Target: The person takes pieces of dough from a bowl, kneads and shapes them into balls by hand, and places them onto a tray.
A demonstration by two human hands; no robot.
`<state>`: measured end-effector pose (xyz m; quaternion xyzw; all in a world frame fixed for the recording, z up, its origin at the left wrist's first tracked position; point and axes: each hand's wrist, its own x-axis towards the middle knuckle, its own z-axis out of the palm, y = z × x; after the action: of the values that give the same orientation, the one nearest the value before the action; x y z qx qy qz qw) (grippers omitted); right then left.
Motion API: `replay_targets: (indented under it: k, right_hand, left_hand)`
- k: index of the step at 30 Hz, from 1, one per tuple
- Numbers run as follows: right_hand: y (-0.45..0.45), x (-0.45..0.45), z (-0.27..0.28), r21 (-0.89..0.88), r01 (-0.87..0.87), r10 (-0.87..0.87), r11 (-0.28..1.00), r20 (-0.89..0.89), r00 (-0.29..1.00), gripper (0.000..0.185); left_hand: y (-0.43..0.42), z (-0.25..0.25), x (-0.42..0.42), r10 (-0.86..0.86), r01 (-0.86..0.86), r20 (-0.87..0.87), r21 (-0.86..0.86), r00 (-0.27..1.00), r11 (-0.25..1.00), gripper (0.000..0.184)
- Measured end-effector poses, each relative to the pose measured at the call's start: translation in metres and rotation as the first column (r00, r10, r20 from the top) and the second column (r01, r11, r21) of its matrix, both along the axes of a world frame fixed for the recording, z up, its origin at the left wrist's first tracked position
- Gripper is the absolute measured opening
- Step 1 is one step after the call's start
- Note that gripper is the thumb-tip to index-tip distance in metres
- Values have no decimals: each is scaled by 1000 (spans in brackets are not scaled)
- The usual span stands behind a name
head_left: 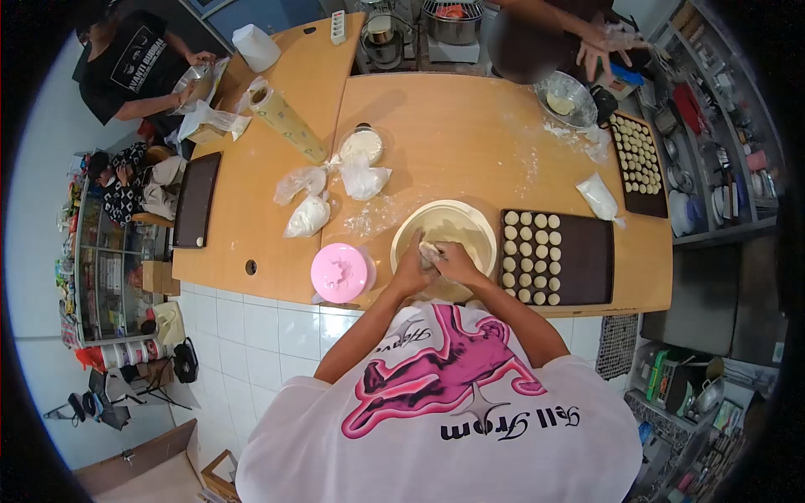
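Note:
Over the cream-coloured bowl (408,220), my two hands meet around a small whitish piece of dough (430,251). My left hand (411,267) is closed around its left side, palm turned inward. Fingers of my right hand (456,261) curl onto the dough from the right. More pale dough (459,233) lies inside the bowl, partly covered by my hands. Just right of the bowl, a dark baking tray (584,264) carries rows of small round dough balls (526,249) on its left half. A pink lidded container (342,273) stands left of the bowl.
Bags of white powder (308,216) and a wrap roll (288,126) lie left on the wooden table (436,117). Another filled tray (639,155), a powder bag (598,199) and a metal bowl (567,99) are at right. Other people are at the far side and upper left.

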<state>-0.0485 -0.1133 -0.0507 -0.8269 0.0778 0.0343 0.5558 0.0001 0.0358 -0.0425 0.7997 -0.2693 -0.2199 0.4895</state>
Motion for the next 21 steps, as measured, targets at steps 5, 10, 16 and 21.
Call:
replay_targets:
  k: [5,10,16,21]
  right_hand:
    - [8,-5,46,-463,22,138,886,311,940,18]
    - [1,14,48,-457,100,92,884,379,921,19]
    - [-27,8,47,-482,348,-190,804,347,918,29]
    - [-59,-20,10,-695,371,-255,616,270,929,49]
  left_hand:
    - [-8,-22,2,87,-115,-134,-223,987,968,68]
    - [-13,-57,10,188,-208,-150,-132,971,969,29]
    - [-21,-38,9,260,-282,-140,-175,955,943,17]
    - [-28,-19,5,299,-326,-149,-221,943,919,17]
